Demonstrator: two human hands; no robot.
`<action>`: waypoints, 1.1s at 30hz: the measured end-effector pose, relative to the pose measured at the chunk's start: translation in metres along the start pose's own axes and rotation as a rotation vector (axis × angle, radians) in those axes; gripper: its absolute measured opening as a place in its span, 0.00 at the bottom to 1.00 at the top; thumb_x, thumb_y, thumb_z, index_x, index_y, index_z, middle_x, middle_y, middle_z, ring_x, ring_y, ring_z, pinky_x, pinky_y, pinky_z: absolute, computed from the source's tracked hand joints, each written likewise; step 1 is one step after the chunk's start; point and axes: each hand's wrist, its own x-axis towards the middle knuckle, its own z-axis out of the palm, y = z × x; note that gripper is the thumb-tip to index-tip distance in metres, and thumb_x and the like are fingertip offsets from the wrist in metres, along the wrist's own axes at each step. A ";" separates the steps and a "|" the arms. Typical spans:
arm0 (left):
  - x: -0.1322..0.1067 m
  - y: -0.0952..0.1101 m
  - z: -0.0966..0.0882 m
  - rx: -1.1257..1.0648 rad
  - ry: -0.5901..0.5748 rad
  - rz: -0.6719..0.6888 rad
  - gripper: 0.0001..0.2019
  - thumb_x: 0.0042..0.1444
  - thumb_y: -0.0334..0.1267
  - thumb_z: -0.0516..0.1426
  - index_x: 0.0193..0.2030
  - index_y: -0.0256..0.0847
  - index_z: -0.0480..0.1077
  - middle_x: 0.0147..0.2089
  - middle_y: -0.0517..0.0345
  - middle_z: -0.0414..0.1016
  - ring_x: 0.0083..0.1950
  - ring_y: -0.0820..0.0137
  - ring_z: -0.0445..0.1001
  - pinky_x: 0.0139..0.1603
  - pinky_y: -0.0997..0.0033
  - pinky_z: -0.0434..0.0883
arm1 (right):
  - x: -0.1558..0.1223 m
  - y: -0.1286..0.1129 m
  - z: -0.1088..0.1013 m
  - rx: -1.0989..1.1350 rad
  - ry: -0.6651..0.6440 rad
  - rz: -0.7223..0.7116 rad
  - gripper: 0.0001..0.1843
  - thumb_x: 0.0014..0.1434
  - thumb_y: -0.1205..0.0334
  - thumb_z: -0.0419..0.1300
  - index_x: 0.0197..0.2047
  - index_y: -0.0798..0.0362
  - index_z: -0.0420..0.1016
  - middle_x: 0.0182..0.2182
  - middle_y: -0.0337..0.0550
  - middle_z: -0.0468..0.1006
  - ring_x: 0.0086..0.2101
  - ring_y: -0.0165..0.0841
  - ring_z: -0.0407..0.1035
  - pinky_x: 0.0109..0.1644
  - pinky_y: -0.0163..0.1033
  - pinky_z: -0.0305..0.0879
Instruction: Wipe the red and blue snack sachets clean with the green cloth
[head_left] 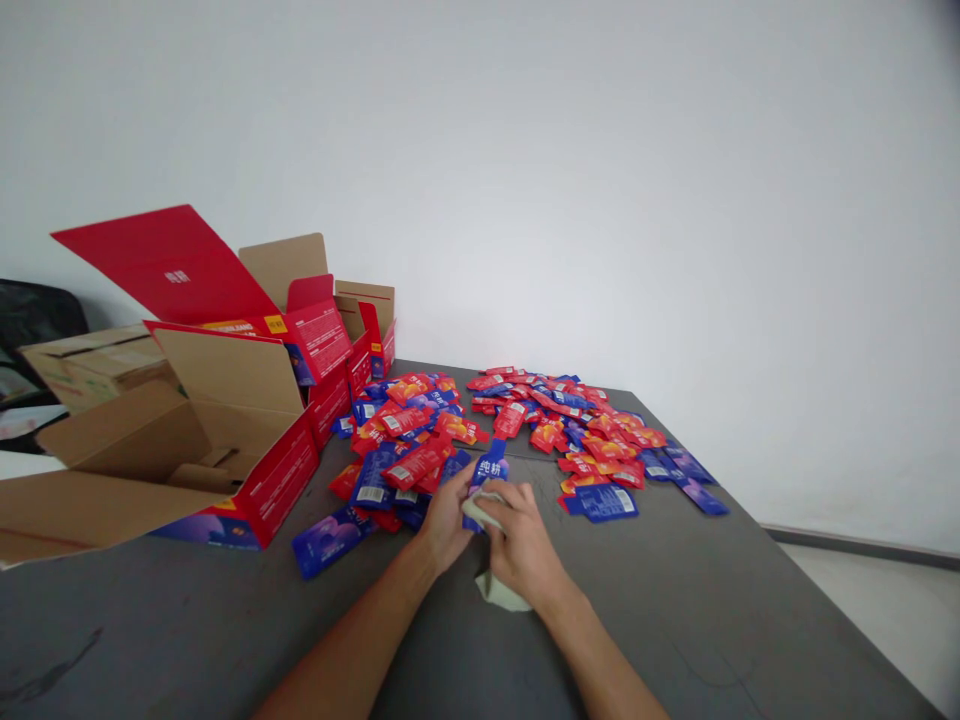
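Note:
My left hand [444,522] and my right hand [523,545] meet at the middle of the grey table [720,610]. The left hand grips a blue sachet [491,470] with white print, its top sticking up past the fingers. My right hand is closed on a pale green cloth [499,590], pressed against the sachet's lower part; the cloth's tail hangs under the wrist. A heap of red and blue sachets [409,440] lies just beyond and left of my hands, and a second heap [592,430] lies to the right.
An open red and brown cardboard box [217,440] stands at the left, with two more open boxes [330,330] behind it. A plain brown carton [90,365] is at the far left. A white wall runs behind; the table's right edge drops to a light floor [892,610].

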 end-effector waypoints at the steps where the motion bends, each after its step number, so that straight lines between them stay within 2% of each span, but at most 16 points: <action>1: 0.001 0.001 -0.002 -0.004 0.001 -0.005 0.16 0.59 0.45 0.59 0.45 0.32 0.75 0.40 0.48 0.80 0.40 0.64 0.79 0.40 0.70 0.73 | 0.000 -0.005 0.000 0.014 -0.043 -0.008 0.23 0.58 0.77 0.53 0.47 0.45 0.79 0.50 0.45 0.76 0.48 0.39 0.66 0.52 0.46 0.62; 4: 0.004 0.001 -0.005 -0.007 0.011 -0.004 0.16 0.58 0.45 0.59 0.46 0.33 0.75 0.39 0.49 0.80 0.39 0.65 0.79 0.39 0.71 0.73 | 0.000 -0.014 -0.004 0.039 -0.127 -0.024 0.21 0.55 0.79 0.54 0.41 0.46 0.79 0.48 0.42 0.76 0.48 0.37 0.66 0.52 0.44 0.61; 7: 0.006 -0.001 -0.008 0.016 0.014 0.047 0.16 0.56 0.39 0.60 0.50 0.35 0.74 0.41 0.51 0.79 0.39 0.66 0.79 0.39 0.72 0.73 | 0.001 -0.012 -0.015 0.029 -0.175 -0.018 0.21 0.52 0.80 0.55 0.40 0.46 0.79 0.45 0.40 0.77 0.48 0.36 0.67 0.53 0.43 0.59; 10: 0.004 0.000 -0.010 0.039 0.023 0.083 0.21 0.55 0.36 0.59 0.56 0.38 0.71 0.44 0.51 0.79 0.41 0.66 0.79 0.40 0.71 0.74 | -0.001 0.003 -0.028 -0.080 -0.159 0.061 0.22 0.51 0.80 0.55 0.42 0.46 0.79 0.45 0.42 0.78 0.47 0.37 0.68 0.53 0.43 0.59; 14: 0.000 -0.001 -0.011 0.128 0.085 0.113 0.25 0.54 0.37 0.61 0.60 0.41 0.70 0.49 0.48 0.78 0.44 0.64 0.78 0.41 0.68 0.73 | -0.012 0.028 -0.036 -0.342 -0.257 0.223 0.14 0.51 0.76 0.57 0.35 0.51 0.80 0.39 0.49 0.78 0.41 0.40 0.70 0.50 0.45 0.62; 17: -0.002 -0.006 -0.008 0.269 0.150 0.177 0.24 0.50 0.37 0.66 0.56 0.41 0.73 0.52 0.46 0.77 0.49 0.62 0.77 0.44 0.67 0.72 | -0.017 0.032 -0.034 -0.476 -0.329 0.374 0.10 0.54 0.71 0.59 0.37 0.52 0.80 0.38 0.52 0.78 0.41 0.44 0.71 0.45 0.47 0.64; 20: -0.004 -0.006 -0.003 0.444 0.225 0.304 0.21 0.45 0.34 0.69 0.49 0.40 0.77 0.51 0.46 0.78 0.52 0.59 0.75 0.53 0.63 0.68 | -0.011 0.018 -0.030 -0.544 -0.267 0.404 0.11 0.53 0.65 0.63 0.42 0.50 0.79 0.44 0.54 0.78 0.46 0.52 0.69 0.43 0.50 0.65; 23: -0.006 0.009 -0.001 0.639 0.305 0.490 0.20 0.42 0.33 0.69 0.45 0.42 0.78 0.48 0.48 0.77 0.53 0.56 0.72 0.59 0.57 0.64 | 0.005 -0.002 -0.021 -0.485 -0.187 0.337 0.17 0.52 0.66 0.63 0.46 0.51 0.78 0.48 0.56 0.76 0.48 0.52 0.68 0.45 0.52 0.66; 26: -0.010 0.036 -0.006 0.837 0.394 0.687 0.20 0.40 0.30 0.68 0.43 0.45 0.78 0.50 0.49 0.74 0.59 0.53 0.67 0.65 0.54 0.57 | 0.023 -0.018 -0.001 -0.313 -0.207 0.263 0.23 0.52 0.67 0.64 0.53 0.54 0.75 0.52 0.58 0.74 0.50 0.50 0.68 0.51 0.50 0.65; 29: -0.014 0.063 -0.019 1.162 0.493 0.696 0.18 0.45 0.31 0.65 0.45 0.46 0.77 0.58 0.48 0.70 0.64 0.49 0.61 0.67 0.51 0.51 | 0.040 -0.028 0.028 -0.179 -0.255 0.256 0.38 0.50 0.65 0.66 0.64 0.55 0.65 0.60 0.60 0.67 0.54 0.49 0.67 0.57 0.50 0.63; 31: -0.017 0.076 -0.031 1.348 0.541 0.668 0.17 0.49 0.32 0.63 0.47 0.46 0.76 0.62 0.46 0.67 0.65 0.48 0.60 0.68 0.50 0.50 | 0.049 -0.034 0.047 -0.123 -0.343 0.282 0.48 0.48 0.62 0.69 0.70 0.53 0.55 0.65 0.61 0.60 0.60 0.51 0.61 0.60 0.52 0.60; 33: -0.019 0.085 -0.044 1.480 0.534 0.655 0.16 0.52 0.33 0.60 0.48 0.45 0.76 0.63 0.45 0.66 0.66 0.49 0.59 0.68 0.51 0.50 | 0.055 -0.039 0.064 -0.123 -0.436 0.347 0.57 0.45 0.58 0.72 0.73 0.50 0.47 0.68 0.62 0.52 0.63 0.56 0.55 0.61 0.57 0.58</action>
